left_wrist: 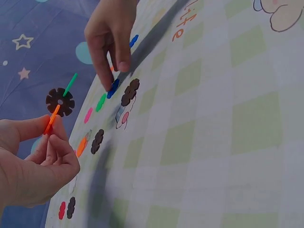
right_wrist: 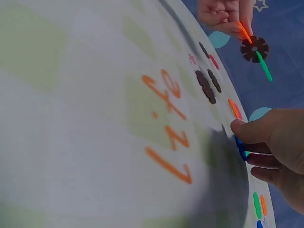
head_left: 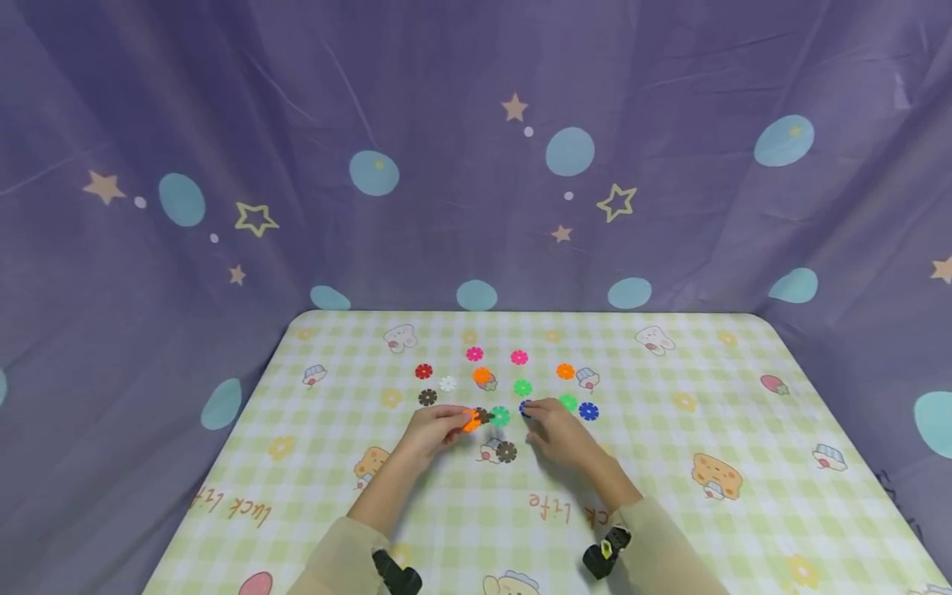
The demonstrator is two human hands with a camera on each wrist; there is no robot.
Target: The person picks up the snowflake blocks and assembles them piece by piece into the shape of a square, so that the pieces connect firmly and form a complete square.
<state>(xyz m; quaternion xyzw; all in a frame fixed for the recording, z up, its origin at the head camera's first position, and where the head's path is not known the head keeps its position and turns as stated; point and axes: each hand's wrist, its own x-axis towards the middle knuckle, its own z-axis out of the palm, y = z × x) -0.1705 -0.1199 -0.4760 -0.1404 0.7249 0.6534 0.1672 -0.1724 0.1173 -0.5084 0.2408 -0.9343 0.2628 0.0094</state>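
Note:
My left hand [head_left: 435, 431] pinches an orange snowflake disc [left_wrist: 51, 121] between thumb and fingers, above the table. Slotted onto that disc is a dark brown snowflake disc [left_wrist: 53, 105], which also carries a green snowflake disc [left_wrist: 70, 84] on its far side. The joined chain stands clear of the tabletop in both wrist views. My right hand [head_left: 559, 434] reaches down to a blue snowflake disc [right_wrist: 240, 148] lying on the table. Its fingertips [left_wrist: 109, 87] touch this disc, while the thumb appears apart from it. Part of the blue disc is hidden by the fingers.
Loose discs lie beyond and around the hands: a red one [head_left: 423, 371], a white one [head_left: 447, 383], pink ones [head_left: 519, 357], orange ones [head_left: 565, 371], green ones [head_left: 523, 387], brown ones [head_left: 506, 451] and another blue one [head_left: 588, 411]. A checked cloth [head_left: 632, 463] covers the table; a purple curtain [head_left: 446, 240] hangs behind.

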